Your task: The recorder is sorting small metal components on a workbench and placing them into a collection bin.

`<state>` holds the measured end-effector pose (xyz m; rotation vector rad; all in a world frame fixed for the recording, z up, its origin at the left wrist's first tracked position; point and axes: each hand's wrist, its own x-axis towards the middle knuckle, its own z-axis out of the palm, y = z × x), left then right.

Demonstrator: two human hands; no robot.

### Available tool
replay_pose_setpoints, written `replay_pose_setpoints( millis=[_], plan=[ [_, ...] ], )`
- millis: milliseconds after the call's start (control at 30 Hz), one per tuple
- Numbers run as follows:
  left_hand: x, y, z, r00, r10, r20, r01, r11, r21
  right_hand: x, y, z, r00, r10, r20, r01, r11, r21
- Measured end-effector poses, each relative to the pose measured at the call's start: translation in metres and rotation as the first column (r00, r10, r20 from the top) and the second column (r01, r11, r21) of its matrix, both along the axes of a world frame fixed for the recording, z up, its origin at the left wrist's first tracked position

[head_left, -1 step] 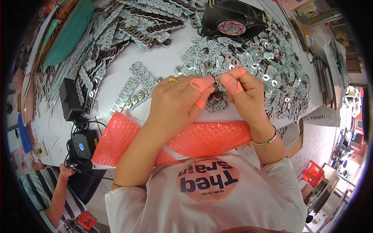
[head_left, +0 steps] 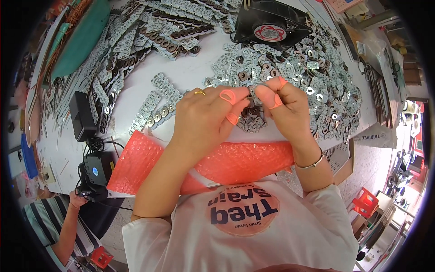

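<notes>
My left hand (head_left: 199,113) and my right hand (head_left: 285,106) meet over the white table at the near edge of a pile of small grey pieces (head_left: 290,68). Thumb and fingers of both are closed in pinches. Between the fingertips shows a small grey metal-looking piece (head_left: 252,92), mostly covered by the fingers, and both hands seem to grip it. Orange finger covers wrap some fingertips. Just beneath lie more loose pieces (head_left: 251,123). To the left of my left hand rest strips of joined pieces (head_left: 147,109), some with round brown discs.
Red bubble wrap (head_left: 244,161) lies along the table's front edge under my forearms. A black fan (head_left: 272,25) stands behind the pile. More strips (head_left: 172,31) heap at the back left, near a green container (head_left: 84,45). Black boxes with cables (head_left: 97,170) sit left. Another person's arm (head_left: 68,226) shows lower left.
My left hand has shifted very slightly left, and its fingertips have opened a small gap from the right fingertips, showing more of the piece. The right hand is nearly still.
</notes>
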<state>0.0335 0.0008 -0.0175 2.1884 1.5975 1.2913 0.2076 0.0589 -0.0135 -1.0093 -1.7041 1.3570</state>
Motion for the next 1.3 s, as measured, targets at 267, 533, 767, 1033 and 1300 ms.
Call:
replay_pose_setpoints(
  millis=[267,533,767,1033,1300],
  plan=[
    [0.004,-0.001,0.008,0.979,-0.044,0.198,0.078,0.983,-0.166,0.009,0.009,0.002,0.987,-0.086,0.133,0.045,0.957,0.285],
    [-0.009,-0.002,0.003,0.728,0.064,0.682,0.332,0.838,-0.433,0.019,0.012,0.004,0.978,0.168,0.123,-0.189,0.966,0.179],
    [-0.008,-0.002,0.006,0.602,0.126,0.788,0.456,0.756,-0.470,0.018,0.014,0.007,0.919,0.321,0.228,-0.374,0.894,0.247],
    [-0.009,-0.008,0.013,0.302,0.067,0.951,0.625,0.739,-0.251,0.013,0.002,0.014,0.874,0.127,-0.470,-0.387,0.766,-0.514],
    [0.006,-0.006,0.012,0.834,-0.049,0.549,0.170,0.970,-0.172,0.005,-0.001,0.000,0.996,0.075,-0.036,-0.074,0.996,0.040]
  ],
)
